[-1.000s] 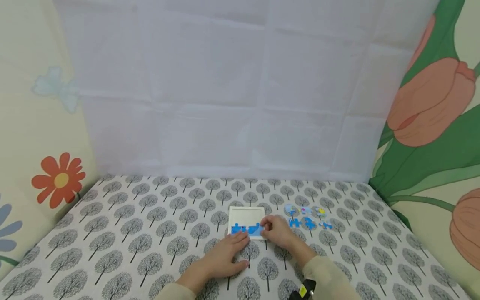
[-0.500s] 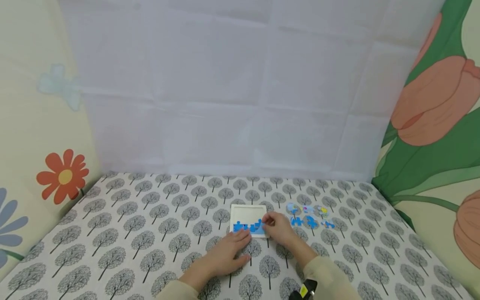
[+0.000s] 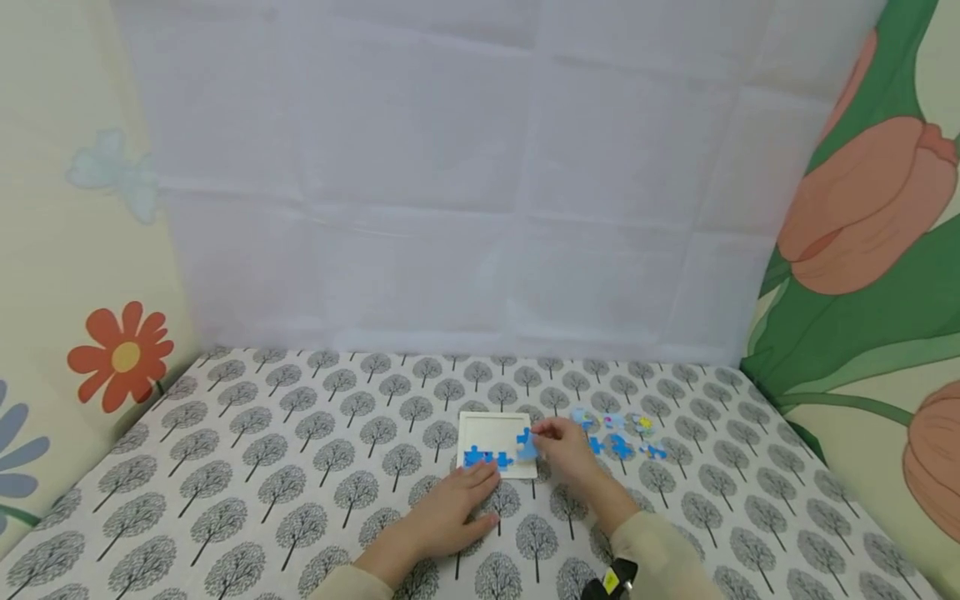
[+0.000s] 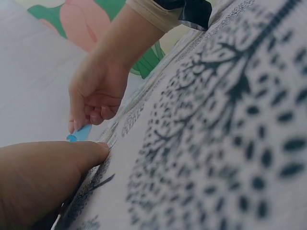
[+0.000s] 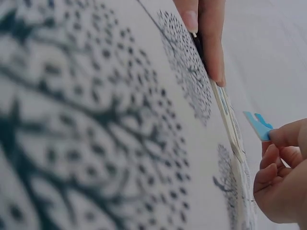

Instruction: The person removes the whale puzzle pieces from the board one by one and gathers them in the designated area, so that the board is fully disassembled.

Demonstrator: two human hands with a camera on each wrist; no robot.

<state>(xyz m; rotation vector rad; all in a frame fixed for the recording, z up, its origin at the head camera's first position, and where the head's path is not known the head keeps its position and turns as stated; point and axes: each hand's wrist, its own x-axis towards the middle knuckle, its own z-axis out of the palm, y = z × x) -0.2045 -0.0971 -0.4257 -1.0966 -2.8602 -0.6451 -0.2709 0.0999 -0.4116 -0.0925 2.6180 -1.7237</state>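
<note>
My right hand [image 3: 566, 457] pinches a light and dark blue jigsaw piece [image 3: 527, 445] between thumb and fingertips. In the right wrist view, this piece [image 5: 259, 126] is tilted and held clear of the tray. Below it lies a square white puzzle tray [image 3: 495, 416], with several joined blue jigsaw pieces [image 3: 504, 460] along its near left part. My left hand [image 3: 450, 508] lies flat with its fingers out, the tips on the tray's near edge and covering part of those pieces. In the left wrist view its thumb [image 4: 91, 154] is extended.
Several loose jigsaw pieces [image 3: 620, 447] lie in two rough rows to the right of the tray. A tree-print cloth [image 3: 300, 454] covers the table. A white sheet [image 3: 420, 183] hangs behind, and flower-patterned walls [image 3: 862, 350] stand at both sides.
My right hand has lifted the blue jigsaw piece from the tray's near right corner, leaving bare white there. The left hand stays on the near edge.
</note>
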